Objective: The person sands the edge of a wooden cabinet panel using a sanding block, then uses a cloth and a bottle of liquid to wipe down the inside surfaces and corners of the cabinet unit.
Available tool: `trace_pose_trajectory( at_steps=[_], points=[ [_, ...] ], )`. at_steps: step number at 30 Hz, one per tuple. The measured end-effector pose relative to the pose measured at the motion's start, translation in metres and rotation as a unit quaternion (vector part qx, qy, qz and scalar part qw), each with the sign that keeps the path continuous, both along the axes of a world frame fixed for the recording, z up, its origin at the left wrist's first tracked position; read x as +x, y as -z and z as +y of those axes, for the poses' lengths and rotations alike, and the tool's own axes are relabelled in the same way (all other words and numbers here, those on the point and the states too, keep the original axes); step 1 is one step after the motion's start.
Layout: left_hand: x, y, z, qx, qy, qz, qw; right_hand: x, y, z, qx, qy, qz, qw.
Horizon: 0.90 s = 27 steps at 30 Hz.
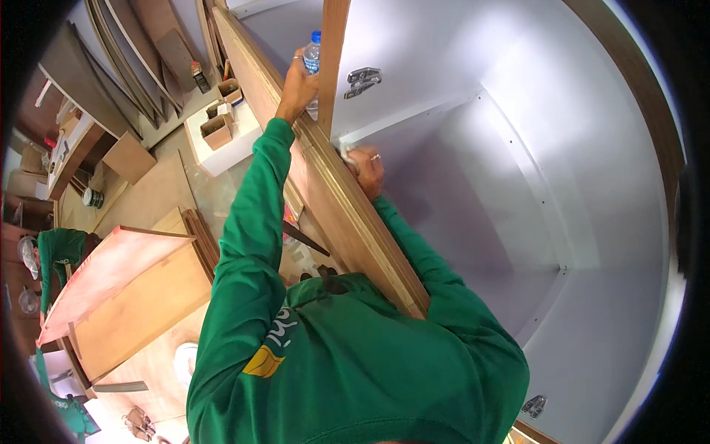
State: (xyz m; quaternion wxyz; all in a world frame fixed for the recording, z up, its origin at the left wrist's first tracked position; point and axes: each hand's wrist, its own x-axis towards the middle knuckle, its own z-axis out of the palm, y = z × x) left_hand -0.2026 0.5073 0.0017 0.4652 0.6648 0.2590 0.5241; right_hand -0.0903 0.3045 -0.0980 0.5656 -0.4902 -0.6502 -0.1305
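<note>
My left hand (297, 89) is wrapped round a clear plastic bottle (312, 58) with a blue cap, held upright beside the wooden edge of a panel (334, 66). On the other side of that panel, my right hand (368, 173) has its fingers closed on a white cloth (346, 151). The cloth presses into the corner where the panel meets the cabinet's wooden front rail (347, 200). Both arms reach over or across this rail into a cabinet with a pale, glossy interior (458, 185). The bottle's lower part is partly hidden by my hand.
Metal hinges (362, 81) (534, 405) jut from the cabinet's inner faces. To the left, small open boxes (216, 132) stand on a white surface. Curved boards (122, 66) lean at the back left. A person in green (65, 251) is beyond a plywood piece (148, 296).
</note>
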Motion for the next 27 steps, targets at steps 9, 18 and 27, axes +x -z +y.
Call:
trace_pose_trajectory(
  at_steps=[9, 18, 27],
  points=[
    [-0.002, -0.001, 0.007, 0.027, -0.019, -0.006, 0.999, 0.01, 0.014, 0.002, -0.039, 0.049, 0.037, 0.997],
    [-0.002, -0.002, 0.0, -0.013, 0.022, -0.034, 0.999, 0.015, 0.014, -0.004, -0.082, 0.004, -0.041, 0.996],
    [0.001, -0.004, 0.02, -0.012, 0.023, -0.028, 0.999, 0.018, 0.003, 0.008, -0.059, -0.049, -0.059, 0.995]
  ],
)
